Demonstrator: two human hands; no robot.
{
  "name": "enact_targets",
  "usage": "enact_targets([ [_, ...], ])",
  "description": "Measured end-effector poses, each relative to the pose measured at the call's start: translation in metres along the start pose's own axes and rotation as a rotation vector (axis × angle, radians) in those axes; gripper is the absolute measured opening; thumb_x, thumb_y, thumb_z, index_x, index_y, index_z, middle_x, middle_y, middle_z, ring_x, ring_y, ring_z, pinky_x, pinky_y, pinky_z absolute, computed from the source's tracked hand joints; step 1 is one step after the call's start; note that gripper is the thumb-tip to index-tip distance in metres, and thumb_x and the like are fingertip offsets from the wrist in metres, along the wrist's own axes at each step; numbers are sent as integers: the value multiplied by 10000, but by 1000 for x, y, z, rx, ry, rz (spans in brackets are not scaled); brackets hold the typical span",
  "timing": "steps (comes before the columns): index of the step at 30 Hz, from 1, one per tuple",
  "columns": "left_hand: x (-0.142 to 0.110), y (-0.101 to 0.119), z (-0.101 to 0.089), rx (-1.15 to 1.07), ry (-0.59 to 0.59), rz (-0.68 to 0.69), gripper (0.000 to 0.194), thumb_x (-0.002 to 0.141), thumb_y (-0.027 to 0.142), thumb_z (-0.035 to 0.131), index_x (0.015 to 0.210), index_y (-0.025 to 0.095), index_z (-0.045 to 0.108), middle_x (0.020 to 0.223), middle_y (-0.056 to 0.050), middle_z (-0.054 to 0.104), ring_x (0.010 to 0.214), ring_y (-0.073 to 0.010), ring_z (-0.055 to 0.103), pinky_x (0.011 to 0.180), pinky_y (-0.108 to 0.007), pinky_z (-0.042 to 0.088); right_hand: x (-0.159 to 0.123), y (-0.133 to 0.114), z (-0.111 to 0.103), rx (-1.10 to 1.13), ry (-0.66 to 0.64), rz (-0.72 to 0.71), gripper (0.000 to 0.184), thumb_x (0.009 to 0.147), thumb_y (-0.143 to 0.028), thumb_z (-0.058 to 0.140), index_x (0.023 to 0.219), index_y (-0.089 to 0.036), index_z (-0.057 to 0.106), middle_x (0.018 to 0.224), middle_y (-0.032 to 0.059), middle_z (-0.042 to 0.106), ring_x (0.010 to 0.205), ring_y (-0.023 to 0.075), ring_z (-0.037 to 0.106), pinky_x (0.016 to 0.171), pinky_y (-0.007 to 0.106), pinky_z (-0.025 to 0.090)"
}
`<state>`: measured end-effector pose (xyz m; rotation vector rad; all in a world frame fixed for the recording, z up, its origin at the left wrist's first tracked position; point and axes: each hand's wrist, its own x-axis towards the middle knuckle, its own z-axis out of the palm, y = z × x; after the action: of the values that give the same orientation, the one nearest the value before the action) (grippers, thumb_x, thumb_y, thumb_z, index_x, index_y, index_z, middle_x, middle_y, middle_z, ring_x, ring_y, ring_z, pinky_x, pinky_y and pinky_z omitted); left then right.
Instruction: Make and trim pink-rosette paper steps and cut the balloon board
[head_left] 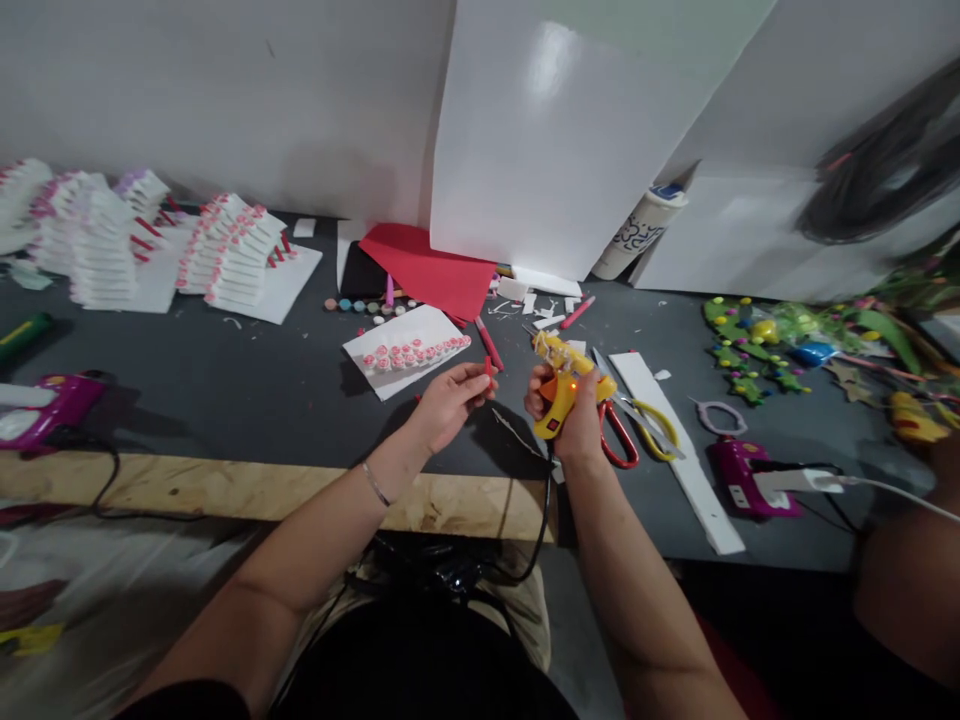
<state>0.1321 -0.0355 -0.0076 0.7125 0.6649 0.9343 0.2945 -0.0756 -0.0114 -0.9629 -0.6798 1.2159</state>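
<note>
Yellow is the glue gun (577,366), which the person holds in the right hand (579,420) above the dark table (247,400), near its front edge. The fingers of this hand are closed around the handle; whether one of them presses the trigger, one cannot tell. A small orange light shines on the gun's side, and its nozzle points away from the person. The left hand (452,402) is just beside it, to the left, and it pinches a small red piece (489,371) between the thumb and the fingers, with the piece standing upright. The hands are apart from each other. Beyond the left hand lies a white card (381,386), and on it is a row of small pink and white pieces (420,354). Behind this card there is a red sheet (431,272), and a red stick (490,343) lies between the card and the gun. To the right of the right hand lie scissors with red handles (621,442) and scissors with yellow handles (663,430). The yellow handles lie partly over a long white strip (694,475). Further to the right is a purple power socket (742,480), with a white plug in it.
</note>
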Motion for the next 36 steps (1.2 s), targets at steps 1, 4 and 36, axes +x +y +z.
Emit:
enact_targets([
  [1, 0, 1, -1, 2, 8, 0, 162, 699, 228, 798, 820, 152, 722, 725, -12, 683, 662, -94, 591, 673, -232, 416, -1, 0, 0, -3, -17, 5, 677, 632, -874, 569, 781, -223, 686, 650, -10, 568, 459, 97, 424, 388, 230, 316],
  [4, 2, 3, -4, 74, 56, 81, 169, 692, 230, 804, 829, 165, 732, 756, -12, 698, 691, -101, 599, 668, -228, 412, -5, 0, 0, -35, -52, 4, 715, 564, -899, 590, 754, -217, 682, 644, -1, 593, 451, 99, 437, 388, 231, 322],
  [36, 4, 10, -6, 27, 56, 91, 199, 648, 264, 850, 727, 163, 697, 728, 10, 646, 680, -83, 560, 676, -216, 427, -11, 0, 5, -91, -254, 0, 665, 594, -880, 599, 597, -219, 518, 597, -22, 483, 415, 76, 341, 351, 220, 242],
])
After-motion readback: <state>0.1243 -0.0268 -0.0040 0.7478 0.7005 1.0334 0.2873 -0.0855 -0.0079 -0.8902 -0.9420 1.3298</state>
